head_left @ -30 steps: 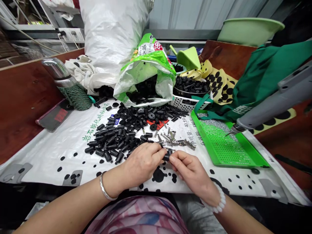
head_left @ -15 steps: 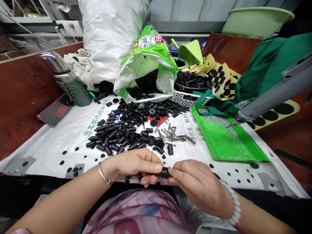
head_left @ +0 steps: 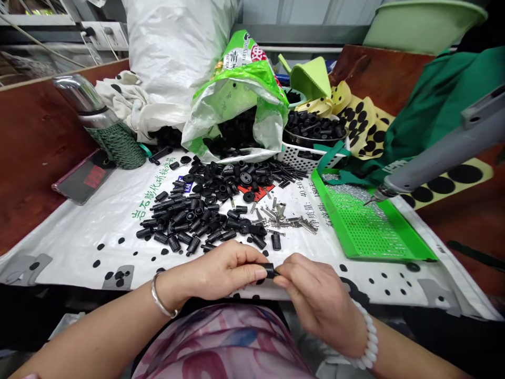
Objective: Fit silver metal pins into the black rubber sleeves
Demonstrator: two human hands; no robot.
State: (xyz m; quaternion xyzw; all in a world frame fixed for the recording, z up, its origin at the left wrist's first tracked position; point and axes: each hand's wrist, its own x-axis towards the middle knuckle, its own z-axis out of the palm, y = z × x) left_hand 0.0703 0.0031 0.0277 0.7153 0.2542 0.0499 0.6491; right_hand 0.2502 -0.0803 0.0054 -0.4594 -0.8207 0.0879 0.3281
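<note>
Between thumb and fingers of my left hand [head_left: 231, 271] is a black plastic cylinder [head_left: 270, 270], lying roughly sideways above the table's front edge. My right hand [head_left: 321, 289] is closed in a pinch at the cylinder's right end. Something small and dark shows at those fingertips; I cannot make out whether it is a separate piece or the end of the cylinder. Just beyond my hands lies a heap of black plastic parts [head_left: 193, 213], with a loose black knob-like part [head_left: 275, 241] at its near right. Thin metal strips [head_left: 282, 217] are scattered to the right of the heap.
An open green-and-white bag [head_left: 232, 105] of black parts stands behind the heap. At right are a green tray [head_left: 366, 237] with small metal bits and a grey electric screwdriver [head_left: 434, 150]. A phone [head_left: 83, 176] and a flask [head_left: 100, 121] stand at left.
My right hand has turned and its fingers are more bent at the cylinder's end. The cylinder has risen slightly, and my left hand's lower fingers have curled in under it.
</note>
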